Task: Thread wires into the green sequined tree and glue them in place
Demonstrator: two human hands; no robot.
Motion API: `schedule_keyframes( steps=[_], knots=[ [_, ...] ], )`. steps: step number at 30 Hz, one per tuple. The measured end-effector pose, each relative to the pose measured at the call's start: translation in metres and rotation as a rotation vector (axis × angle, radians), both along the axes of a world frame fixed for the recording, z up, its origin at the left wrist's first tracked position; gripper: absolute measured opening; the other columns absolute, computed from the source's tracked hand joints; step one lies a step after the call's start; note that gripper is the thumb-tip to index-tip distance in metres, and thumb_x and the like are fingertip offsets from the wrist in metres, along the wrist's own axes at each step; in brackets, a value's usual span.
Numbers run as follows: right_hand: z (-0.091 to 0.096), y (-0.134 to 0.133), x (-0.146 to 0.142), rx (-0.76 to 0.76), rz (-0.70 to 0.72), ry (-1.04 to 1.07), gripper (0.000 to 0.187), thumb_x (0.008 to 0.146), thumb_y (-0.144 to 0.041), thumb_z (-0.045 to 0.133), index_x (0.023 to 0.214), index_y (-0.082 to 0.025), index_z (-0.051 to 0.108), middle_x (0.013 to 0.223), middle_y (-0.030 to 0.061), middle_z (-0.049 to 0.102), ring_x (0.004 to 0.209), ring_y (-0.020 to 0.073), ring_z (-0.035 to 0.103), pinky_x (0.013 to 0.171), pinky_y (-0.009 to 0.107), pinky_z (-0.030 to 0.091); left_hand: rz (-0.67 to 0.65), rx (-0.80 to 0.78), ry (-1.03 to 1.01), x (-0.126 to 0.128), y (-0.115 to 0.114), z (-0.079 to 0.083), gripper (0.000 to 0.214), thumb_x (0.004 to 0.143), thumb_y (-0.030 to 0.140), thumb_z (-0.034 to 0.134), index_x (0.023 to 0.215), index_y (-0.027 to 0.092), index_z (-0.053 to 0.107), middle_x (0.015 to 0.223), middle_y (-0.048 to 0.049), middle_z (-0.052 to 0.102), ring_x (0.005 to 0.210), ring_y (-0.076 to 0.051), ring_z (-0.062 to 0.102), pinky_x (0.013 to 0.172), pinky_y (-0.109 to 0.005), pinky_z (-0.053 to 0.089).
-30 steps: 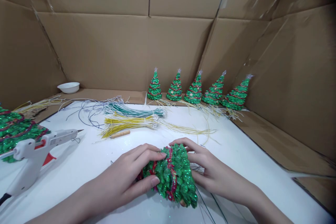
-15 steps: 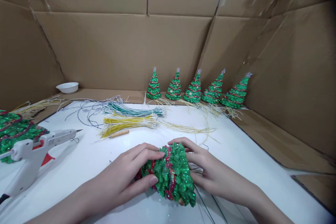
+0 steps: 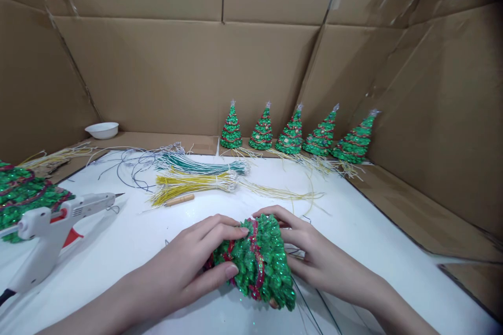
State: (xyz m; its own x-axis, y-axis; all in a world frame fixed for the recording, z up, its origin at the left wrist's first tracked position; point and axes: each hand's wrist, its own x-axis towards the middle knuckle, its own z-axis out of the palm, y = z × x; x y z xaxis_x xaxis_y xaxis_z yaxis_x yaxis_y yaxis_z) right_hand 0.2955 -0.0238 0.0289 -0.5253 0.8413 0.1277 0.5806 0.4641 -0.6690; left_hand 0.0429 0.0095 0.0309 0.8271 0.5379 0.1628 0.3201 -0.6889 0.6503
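A small glittery green Christmas tree (image 3: 265, 264) with red garland lies on its side at the front of the table, its base turned to the right. My left hand (image 3: 204, 256) is wrapped round the narrower part, thumb below and fingers on top. At the base end is my right hand (image 3: 310, 251), its fingers curled in behind the tree's underside. Thin dark green wires (image 3: 314, 303) trail from the base toward me. What the right fingertips pinch is hidden by the tree.
On the left rests a white glue gun (image 3: 51, 230) before another green tree (image 3: 23, 199). Bundled green wires (image 3: 200, 163), yellow wires (image 3: 192, 183) and a wooden-handled awl (image 3: 179, 200) lie mid-table. Several small trees (image 3: 290, 133) line the cardboard wall; a white bowl (image 3: 102, 130) stands back left.
Hardly anything differs. The tree has shifted very slightly to the right with both hands staying in place on it, and the view has moved a touch.
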Motion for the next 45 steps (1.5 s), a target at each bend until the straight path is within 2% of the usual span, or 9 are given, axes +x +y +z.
schedule_keyframes(
  steps=[45],
  knots=[
    [-0.0016,0.0002,-0.0003,0.012,-0.005,0.019,0.024,0.087,-0.009,0.050,0.099,-0.021,0.067,0.121,0.0077,0.052,0.112,0.0211,0.053,0.100,0.037,0.045,-0.002,0.004,-0.010,0.0002,0.0001,-0.0004,0.033,0.096,0.030,0.045,0.130,0.027,0.044,0.132,-0.0082,0.051,0.120,-0.022,0.051,0.100,-0.037,0.044]
  ],
)
